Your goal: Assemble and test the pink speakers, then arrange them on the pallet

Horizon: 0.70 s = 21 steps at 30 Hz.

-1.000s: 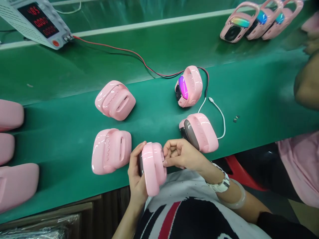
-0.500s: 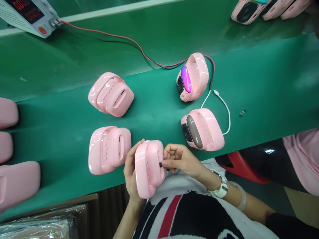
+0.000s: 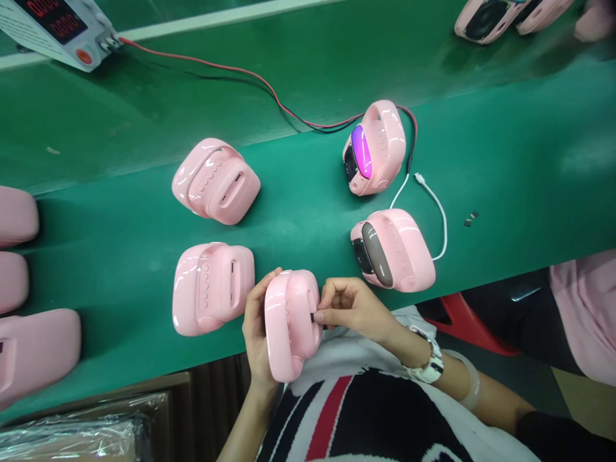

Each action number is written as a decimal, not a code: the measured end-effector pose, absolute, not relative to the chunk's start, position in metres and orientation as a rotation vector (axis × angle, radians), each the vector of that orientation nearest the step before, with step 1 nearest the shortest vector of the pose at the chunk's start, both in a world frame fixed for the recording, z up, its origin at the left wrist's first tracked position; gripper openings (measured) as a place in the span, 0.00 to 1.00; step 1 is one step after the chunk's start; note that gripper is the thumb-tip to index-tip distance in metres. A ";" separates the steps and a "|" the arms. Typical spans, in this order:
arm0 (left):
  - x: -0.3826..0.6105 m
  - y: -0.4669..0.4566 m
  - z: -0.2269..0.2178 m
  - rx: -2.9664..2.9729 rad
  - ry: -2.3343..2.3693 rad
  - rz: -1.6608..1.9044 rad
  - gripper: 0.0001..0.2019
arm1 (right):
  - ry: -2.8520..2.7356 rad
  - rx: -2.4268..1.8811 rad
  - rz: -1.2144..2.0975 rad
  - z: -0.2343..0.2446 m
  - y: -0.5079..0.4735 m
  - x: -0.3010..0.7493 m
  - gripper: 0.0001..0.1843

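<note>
At six o'clock by the desk (image 3: 298, 192), the left hand (image 3: 256, 324) grips a pink speaker (image 3: 292, 324); the right hand (image 3: 353, 309) pinches a small black card (image 3: 312, 317) against it.

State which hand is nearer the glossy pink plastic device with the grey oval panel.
Right. The right hand is just below and left of the grey-panelled device in the picture; the left hand is farther left, holding another glossy pink device.

You are stationed in a factory-type workshop. Evidence: a green bench (image 3: 303, 221), near-identical pink devices (image 3: 214, 289) repeated across it, a digital-readout instrument (image 3: 67, 38) beyond its back-left corner, another person (image 3: 584, 308) along its front edge.
</note>
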<state>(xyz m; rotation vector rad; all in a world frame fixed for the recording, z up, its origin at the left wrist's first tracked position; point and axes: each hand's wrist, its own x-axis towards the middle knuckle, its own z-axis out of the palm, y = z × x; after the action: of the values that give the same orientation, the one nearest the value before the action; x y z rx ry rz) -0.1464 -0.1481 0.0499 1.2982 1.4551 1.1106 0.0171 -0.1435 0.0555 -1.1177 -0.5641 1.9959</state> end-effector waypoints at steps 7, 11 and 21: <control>-0.149 -0.146 0.055 1.295 1.297 1.144 0.21 | -0.806 -1.283 1.937 0.064 -0.137 0.023 0.23; -0.151 -0.146 0.055 1.314 1.324 1.121 0.24 | -0.838 -1.267 1.976 0.065 -0.131 0.021 0.25; -0.156 -0.141 0.047 1.186 1.505 1.107 0.24 | -1.089 -1.232 1.864 0.082 -0.151 0.042 0.20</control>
<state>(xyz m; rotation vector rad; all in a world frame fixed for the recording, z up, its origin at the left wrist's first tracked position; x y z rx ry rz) -0.1560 -0.1412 0.0467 1.1860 1.5050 1.1070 0.0418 -0.1510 0.0817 -1.2315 -1.0893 1.8644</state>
